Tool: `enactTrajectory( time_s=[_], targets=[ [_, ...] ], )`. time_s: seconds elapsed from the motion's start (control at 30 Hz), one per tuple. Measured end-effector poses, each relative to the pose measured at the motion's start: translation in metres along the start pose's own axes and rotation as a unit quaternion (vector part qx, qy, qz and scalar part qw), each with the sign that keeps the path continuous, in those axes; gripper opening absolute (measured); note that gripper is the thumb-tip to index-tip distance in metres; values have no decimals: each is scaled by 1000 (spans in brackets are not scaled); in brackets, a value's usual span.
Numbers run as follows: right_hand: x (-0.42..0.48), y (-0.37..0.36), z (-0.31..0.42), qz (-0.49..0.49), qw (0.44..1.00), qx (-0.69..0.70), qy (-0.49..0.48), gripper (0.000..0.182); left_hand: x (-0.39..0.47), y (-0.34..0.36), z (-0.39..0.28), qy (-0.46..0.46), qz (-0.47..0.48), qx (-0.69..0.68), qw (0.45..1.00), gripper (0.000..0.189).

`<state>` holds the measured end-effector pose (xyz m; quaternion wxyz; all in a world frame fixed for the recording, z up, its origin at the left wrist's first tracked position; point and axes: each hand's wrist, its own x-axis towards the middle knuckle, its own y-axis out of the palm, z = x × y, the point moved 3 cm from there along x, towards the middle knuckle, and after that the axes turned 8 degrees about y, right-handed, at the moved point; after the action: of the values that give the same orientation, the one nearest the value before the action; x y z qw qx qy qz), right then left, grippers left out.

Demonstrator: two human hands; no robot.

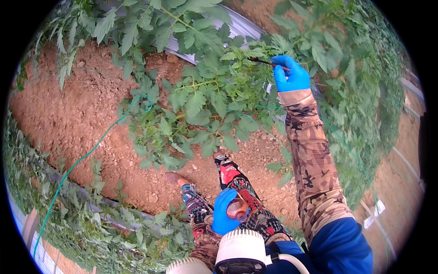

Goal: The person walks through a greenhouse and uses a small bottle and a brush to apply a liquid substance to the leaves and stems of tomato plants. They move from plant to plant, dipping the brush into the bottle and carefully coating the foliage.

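Note:
My right hand (291,73), in a blue glove, reaches out at the upper right and pinches the end of a thin dark brush-like stick (268,63). The stick's dark tip points left and lies at the leafy top of a tomato plant (244,63); whether it touches cannot be told. My left hand (224,212), also gloved in blue, is low in front of my body, around a small bottle (237,209) with reddish-brown content. The bottle's open neck faces the camera. Camouflage sleeves cover both forearms.
Green twine (80,159) runs across the reddish soil (78,102) to the plants. Plastic mulch sheeting (239,25) shows under foliage at the top. More tomato rows stand at the right and lower left. A white ribbed device (241,245) and its pale tube sit near my waist.

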<state>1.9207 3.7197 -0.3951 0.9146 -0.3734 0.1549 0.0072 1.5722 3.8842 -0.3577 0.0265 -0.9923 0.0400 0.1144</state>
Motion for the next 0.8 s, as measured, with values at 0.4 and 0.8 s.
enactTrajectory(
  time_s=[0.4, 0.8],
  targets=[
    [-109, -61, 39, 1, 981, 195, -6, 21, -11, -43, -34, -16, -106, -54, 993, 78],
    [-40, 81, 226, 10, 922, 326, -207, 27, -68, -162, 3, 16, -116, 16, 993, 68]
  ],
)
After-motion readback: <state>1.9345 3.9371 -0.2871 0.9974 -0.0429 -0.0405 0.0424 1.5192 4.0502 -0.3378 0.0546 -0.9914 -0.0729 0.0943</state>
